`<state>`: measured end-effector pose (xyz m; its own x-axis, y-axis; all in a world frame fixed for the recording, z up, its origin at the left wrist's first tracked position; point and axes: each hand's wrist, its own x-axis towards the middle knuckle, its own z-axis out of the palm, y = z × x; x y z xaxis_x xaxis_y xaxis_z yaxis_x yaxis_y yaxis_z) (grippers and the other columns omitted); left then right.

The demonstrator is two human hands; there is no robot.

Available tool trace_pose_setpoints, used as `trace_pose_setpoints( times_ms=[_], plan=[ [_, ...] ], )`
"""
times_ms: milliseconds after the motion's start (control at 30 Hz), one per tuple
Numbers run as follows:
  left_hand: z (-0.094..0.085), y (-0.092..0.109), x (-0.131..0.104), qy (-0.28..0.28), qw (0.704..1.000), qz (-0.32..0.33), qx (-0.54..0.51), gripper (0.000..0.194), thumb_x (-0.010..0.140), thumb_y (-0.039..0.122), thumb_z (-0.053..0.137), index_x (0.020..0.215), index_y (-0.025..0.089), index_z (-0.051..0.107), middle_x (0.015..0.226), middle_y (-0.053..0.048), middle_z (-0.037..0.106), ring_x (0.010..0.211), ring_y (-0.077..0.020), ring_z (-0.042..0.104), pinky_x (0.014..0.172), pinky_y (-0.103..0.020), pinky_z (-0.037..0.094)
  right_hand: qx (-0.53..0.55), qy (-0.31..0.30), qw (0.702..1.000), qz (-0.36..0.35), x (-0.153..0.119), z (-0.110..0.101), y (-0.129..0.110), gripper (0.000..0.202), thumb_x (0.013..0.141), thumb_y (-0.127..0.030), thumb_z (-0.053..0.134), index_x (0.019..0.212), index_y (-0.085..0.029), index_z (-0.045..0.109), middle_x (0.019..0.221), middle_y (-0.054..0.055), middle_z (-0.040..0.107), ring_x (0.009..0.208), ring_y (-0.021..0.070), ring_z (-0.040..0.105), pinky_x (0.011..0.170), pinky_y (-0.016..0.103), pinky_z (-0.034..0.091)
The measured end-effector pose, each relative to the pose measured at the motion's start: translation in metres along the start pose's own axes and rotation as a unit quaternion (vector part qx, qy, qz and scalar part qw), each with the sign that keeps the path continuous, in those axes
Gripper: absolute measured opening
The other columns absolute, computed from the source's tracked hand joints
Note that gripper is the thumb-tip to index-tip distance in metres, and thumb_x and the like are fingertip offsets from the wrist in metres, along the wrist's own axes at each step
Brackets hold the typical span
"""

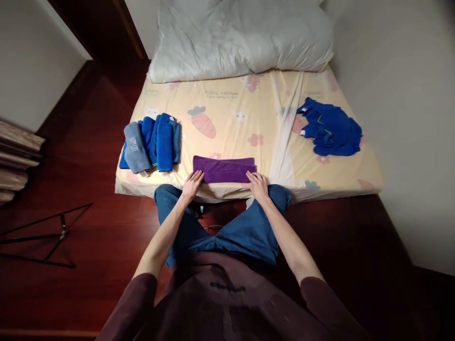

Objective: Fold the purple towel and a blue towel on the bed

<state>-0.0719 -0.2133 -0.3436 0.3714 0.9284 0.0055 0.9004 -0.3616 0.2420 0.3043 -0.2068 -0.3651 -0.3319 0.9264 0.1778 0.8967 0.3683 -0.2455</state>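
Note:
A purple towel [224, 171], folded into a long flat strip, lies across the near edge of the bed in front of me. My left hand [193, 184] is at its near left corner, fingers on top of the cloth and closed on the edge. At the near right corner my right hand [258, 184] grips the towel the same way, its thumb low by the edge. The towel's upper layer sits slightly askew at the right end, showing a layer beneath. The undersides of both hands are hidden.
Rolled blue towels [165, 144] and a grey-blue one with lettering [135, 147] lie at the bed's left. A crumpled blue cloth pile [332, 128] is at the right. Behind sits a pale quilt [241, 40] on the patterned sheet [227, 113]. A black tripod [53, 234] stands on the floor.

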Motion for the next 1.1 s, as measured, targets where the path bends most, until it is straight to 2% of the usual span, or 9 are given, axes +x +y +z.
trace_pose_setpoints(
  times_ms=[167,300,500,733,833,933,1000,1100],
  plan=[
    [-0.005,-0.007,-0.011,-0.009,1.0,0.027,-0.005,0.063,0.092,0.003,0.04,0.151,0.013,0.057,0.159,-0.014,0.051,0.15,-0.0269,0.048,0.128,-0.046,0.033,0.009,-0.008,0.999,-0.04,-0.018,-0.011,0.006,0.054,0.096,-0.007,0.046,0.146,-0.017,0.063,0.15,0.007,0.063,0.132,0.0279,0.057,0.108,0.048,0.046],
    [-0.003,-0.013,-0.022,-0.007,0.999,0.036,-0.03,0.063,0.092,0.004,0.041,0.152,0.017,0.057,0.158,-0.012,0.053,0.149,-0.0258,0.049,0.127,-0.046,0.036,0.056,-0.014,0.997,-0.049,-0.027,-0.012,0.006,0.056,0.092,-0.005,0.049,0.144,-0.02,0.065,0.145,0.006,0.067,0.128,0.0279,0.06,0.107,0.049,0.049],
    [0.001,-0.022,-0.019,-0.002,0.997,0.032,-0.07,0.065,0.089,0.004,0.044,0.151,0.02,0.058,0.157,-0.01,0.055,0.147,-0.0256,0.051,0.124,-0.047,0.039,0.151,0.007,0.988,-0.01,-0.017,-0.006,0.009,0.06,0.084,-0.002,0.049,0.138,-0.019,0.069,0.134,0.008,0.072,0.125,0.0271,0.06,0.114,0.049,0.051],
    [0.004,-0.047,-0.009,0.019,0.978,0.047,-0.202,0.065,0.081,0.005,0.046,0.142,0.02,0.064,0.144,-0.011,0.067,0.134,-0.0245,0.062,0.118,-0.047,0.047,0.261,0.045,0.961,0.077,-0.01,-0.005,0.019,0.047,0.08,-0.013,0.06,0.123,-0.024,0.075,0.121,0.008,0.073,0.121,0.028,0.062,0.116,0.052,0.049],
    [0.002,-0.054,-0.004,0.053,0.96,0.013,-0.273,0.05,0.088,0.017,0.052,0.136,0.018,0.067,0.135,-0.012,0.071,0.127,-0.0269,0.066,0.113,-0.047,0.051,0.3,0.073,0.944,0.114,-0.005,-0.002,0.023,0.038,0.084,-0.024,0.063,0.121,-0.023,0.073,0.121,0.01,0.074,0.122,0.0292,0.062,0.115,0.054,0.048],
    [-0.002,-0.056,0.006,0.101,0.941,-0.062,-0.317,0.044,0.092,0.037,0.061,0.131,0.016,0.068,0.131,-0.014,0.072,0.119,-0.028,0.069,0.108,-0.044,0.053,0.337,0.099,0.922,0.16,0.004,0.006,0.029,0.04,0.087,-0.042,0.067,0.122,-0.021,0.07,0.124,0.012,0.073,0.119,0.0295,0.065,0.11,0.052,0.051],
    [-0.004,-0.055,0.015,0.12,0.929,-0.11,-0.331,0.047,0.091,0.044,0.065,0.129,0.017,0.068,0.121,-0.012,0.075,0.104,-0.0248,0.071,0.098,-0.038,0.057,0.355,0.104,0.909,0.194,0.011,0.014,0.034,0.047,0.088,-0.049,0.067,0.124,-0.02,0.067,0.124,0.014,0.072,0.112,0.0284,0.068,0.105,0.048,0.055],
    [-0.007,-0.051,0.029,0.139,0.914,-0.158,-0.348,0.047,0.09,0.046,0.066,0.127,0.017,0.068,0.106,-0.008,0.076,0.086,-0.018,0.07,0.081,-0.028,0.056,0.365,0.103,0.896,0.231,0.021,0.026,0.038,0.055,0.09,-0.053,0.063,0.129,-0.015,0.062,0.12,0.017,0.072,0.106,0.0272,0.07,0.097,0.044,0.059]
  ],
)
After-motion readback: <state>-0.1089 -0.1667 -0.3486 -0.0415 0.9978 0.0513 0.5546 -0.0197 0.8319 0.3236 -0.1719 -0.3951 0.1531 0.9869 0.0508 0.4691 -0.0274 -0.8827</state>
